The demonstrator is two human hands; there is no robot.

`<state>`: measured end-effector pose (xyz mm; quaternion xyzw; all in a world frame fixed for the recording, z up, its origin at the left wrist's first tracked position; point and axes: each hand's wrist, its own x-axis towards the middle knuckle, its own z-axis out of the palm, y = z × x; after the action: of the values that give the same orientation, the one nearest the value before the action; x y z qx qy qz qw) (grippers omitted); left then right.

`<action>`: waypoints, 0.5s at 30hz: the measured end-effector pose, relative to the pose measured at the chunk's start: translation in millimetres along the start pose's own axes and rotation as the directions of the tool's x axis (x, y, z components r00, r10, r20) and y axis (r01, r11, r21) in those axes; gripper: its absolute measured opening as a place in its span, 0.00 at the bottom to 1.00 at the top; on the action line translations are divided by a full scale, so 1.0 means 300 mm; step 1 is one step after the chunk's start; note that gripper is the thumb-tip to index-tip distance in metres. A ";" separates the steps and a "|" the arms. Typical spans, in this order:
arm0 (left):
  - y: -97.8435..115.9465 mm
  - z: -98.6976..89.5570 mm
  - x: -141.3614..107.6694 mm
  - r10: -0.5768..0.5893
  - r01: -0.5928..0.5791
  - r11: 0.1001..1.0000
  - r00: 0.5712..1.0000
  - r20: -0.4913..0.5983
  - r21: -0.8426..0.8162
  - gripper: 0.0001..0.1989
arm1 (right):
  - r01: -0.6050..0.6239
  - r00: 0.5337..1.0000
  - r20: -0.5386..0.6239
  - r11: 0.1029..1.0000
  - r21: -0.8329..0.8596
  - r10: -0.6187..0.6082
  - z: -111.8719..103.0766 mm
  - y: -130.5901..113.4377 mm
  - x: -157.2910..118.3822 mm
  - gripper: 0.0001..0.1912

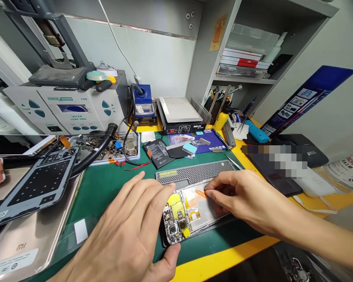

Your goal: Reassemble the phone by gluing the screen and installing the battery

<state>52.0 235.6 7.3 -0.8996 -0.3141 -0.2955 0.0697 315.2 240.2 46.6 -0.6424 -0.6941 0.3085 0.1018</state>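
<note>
An opened phone [198, 219] lies on the green mat, its circuit board [176, 207] with yellow patches and camera modules at the left end. Around that end is my left hand [138, 219], thumb at the near edge and fingers along the far side, spread apart. Over the phone's right part, my right hand [238, 192] pinches the end of a thin orange strip [200, 193] between thumb and forefinger. A perforated grey pad [198, 171] extends behind the phone. The palm side of my left hand is hidden.
A black battery [158, 153] rests behind the pad. Farther back stand a hot plate [181, 109] and a soldering station [76, 105]. Phone back covers [38, 184] are at the left, a tray of boards [106, 150] behind them, and a dark screen [270, 168] at the right.
</note>
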 end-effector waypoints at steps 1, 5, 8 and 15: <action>0.001 0.001 -0.001 0.003 -0.003 1.000 1.000 -0.008 0.003 0.28 | 0.028 0.999 -0.034 1.000 -0.015 -0.028 0.004 0.002 -0.006 0.11; 0.001 0.004 -0.005 -0.007 0.008 1.000 1.000 -0.015 0.021 0.26 | 0.172 0.968 -0.170 0.981 -0.093 -0.186 0.021 0.022 -0.032 0.09; 0.002 0.003 -0.004 0.021 -0.020 1.000 0.999 -0.029 0.011 0.24 | 0.210 0.950 -0.210 0.971 -0.115 -0.230 0.036 0.038 -0.050 0.10; 0.024 -0.004 0.001 0.039 -0.035 0.998 0.995 -0.092 0.048 0.23 | 0.392 0.872 -0.294 0.918 -0.060 -0.392 0.058 0.017 -0.074 0.07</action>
<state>55.9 229.8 9.0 -0.8887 -0.3006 -0.3281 0.1105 313.6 213.8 35.5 -0.5277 -0.7860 0.1809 0.2665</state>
